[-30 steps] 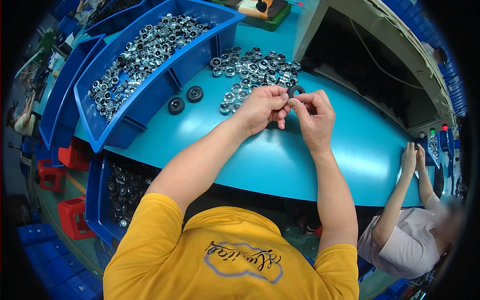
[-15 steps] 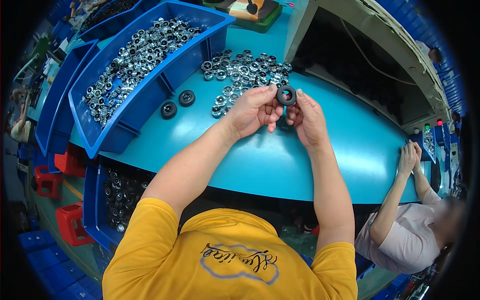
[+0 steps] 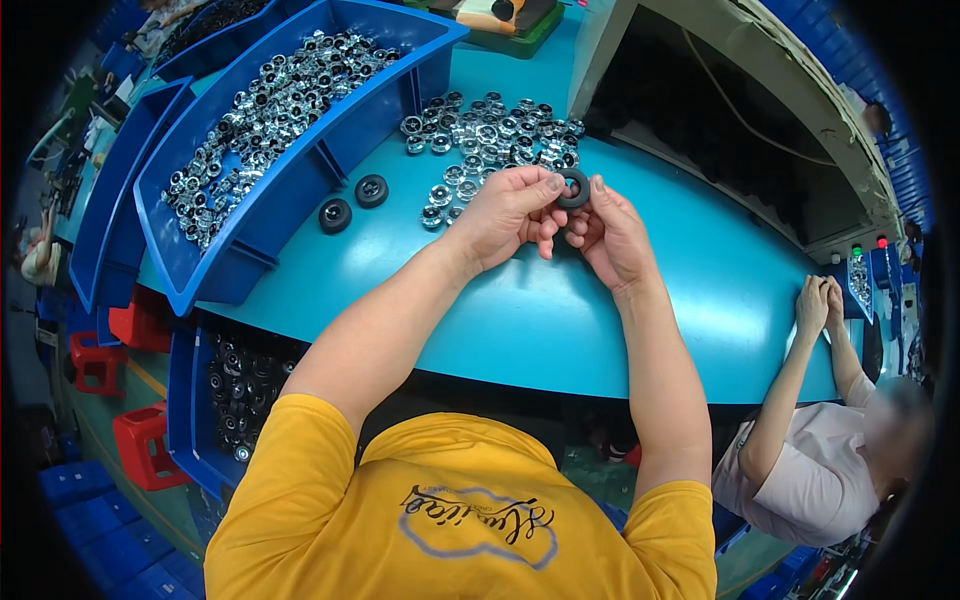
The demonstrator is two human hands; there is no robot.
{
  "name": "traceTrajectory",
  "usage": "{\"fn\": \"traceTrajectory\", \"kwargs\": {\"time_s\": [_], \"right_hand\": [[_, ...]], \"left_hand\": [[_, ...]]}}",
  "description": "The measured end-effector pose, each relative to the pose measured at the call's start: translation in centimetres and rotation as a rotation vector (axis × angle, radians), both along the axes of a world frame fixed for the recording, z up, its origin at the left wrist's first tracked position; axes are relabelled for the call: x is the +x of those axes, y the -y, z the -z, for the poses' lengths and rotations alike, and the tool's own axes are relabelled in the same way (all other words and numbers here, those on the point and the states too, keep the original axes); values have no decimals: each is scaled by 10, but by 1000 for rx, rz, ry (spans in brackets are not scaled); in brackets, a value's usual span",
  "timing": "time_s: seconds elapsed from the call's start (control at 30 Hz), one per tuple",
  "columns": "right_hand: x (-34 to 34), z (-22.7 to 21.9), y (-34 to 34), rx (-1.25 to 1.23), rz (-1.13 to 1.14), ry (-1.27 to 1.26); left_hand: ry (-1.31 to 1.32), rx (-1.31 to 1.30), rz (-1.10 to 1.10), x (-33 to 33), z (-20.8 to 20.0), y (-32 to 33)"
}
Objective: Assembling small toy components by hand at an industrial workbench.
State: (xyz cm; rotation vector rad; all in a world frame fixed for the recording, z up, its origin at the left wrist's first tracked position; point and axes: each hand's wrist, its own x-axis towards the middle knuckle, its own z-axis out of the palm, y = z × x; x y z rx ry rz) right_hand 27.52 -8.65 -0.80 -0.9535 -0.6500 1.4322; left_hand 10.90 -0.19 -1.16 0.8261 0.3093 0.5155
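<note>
A small black rubber tyre is held up between both hands over the teal table. My left hand grips its left side, the thumb reaching over the ring's opening. My right hand pinches the right side between thumb and fingers. Whether anything sits inside the ring is hard to make out behind the thumb. Just beyond my hands lies a loose spread of shiny chrome wheel hubs. To the left, two black-tyred wheels, one nearer and one farther, rest by the blue bin.
A large blue bin full of chrome hubs stands at the left. Below the table edge, another bin holds dark wheels. A pale-framed box with a dark opening stands far right. A co-worker's hands are at the table's right end.
My left thumb has shifted right, over the tyre's opening. The tyre has turned slightly and stays in both hands. The co-worker's hands have moved a little.
</note>
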Motion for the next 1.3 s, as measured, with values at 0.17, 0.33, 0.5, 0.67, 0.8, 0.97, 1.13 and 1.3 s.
{"fn": "traceTrajectory", "kwargs": {"time_s": [0.17, 0.33, 0.5, 0.67, 0.8, 0.97, 1.13, 1.3], "right_hand": [[1, 3, -1, -13, 18, -41], [1, 4, -2, -19, 13, -39], [0, 2, -2, -20, 19, -29], [-2, -1, -1, -8, 28, -4], [1, 3, -2, 31, 99, 2], [-2, 3, -1, 55, 173, 118], [-4, -2, 4, 219, 282, 466], [-18, -15, 6, 295, 369, 522]], "left_hand": [[-35, 69, -5, 2, -2, 2], [-43, 87, -25, 1, -4, 4], [-44, 83, -24, 1, -5, 4], [-37, 95, -28, 2, -4, 3], [-248, 558, -313, 5, -6, 11], [-340, 1133, -523, 7, 1, 15], [-168, 411, -176, 6, -5, 11], [-40, 235, -80, 2, 0, 5]]}}
